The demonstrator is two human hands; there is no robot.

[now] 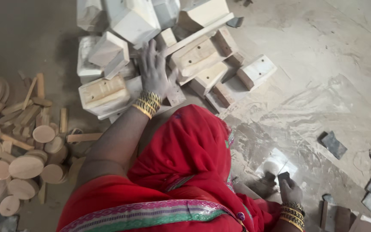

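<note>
Far left on the floor: a scatter of round wooden discs (25, 166), pale and flat, some stacked on edge, mixed with thin wood offcuts (27, 112). Your left hand (153, 68) reaches up over the pile of wooden blocks (104, 94), fingers spread and lying flat on the pieces, not closed on any one of them; gold bangles (147, 103) sit at the wrist. The blocks are pale, squarish, whitish on the sawn faces, several with small drilled holes; they lie jumbled and leaning on each other, directly under and around your palm, with a long flat slat (198, 34) running off just right of your fingers. Red cloth (185, 159) with a patterned border covers the middle of the view. Lower right, your right hand (289, 189) is curled around a small dark piece (283, 176), pinched at the fingertips, just beside a white roundish block (272, 165) lying on the dusty floor (323, 64). Right of that, dark grey scraps (333, 145) lie loose, well apart from the block pile. No containers in view.
</note>
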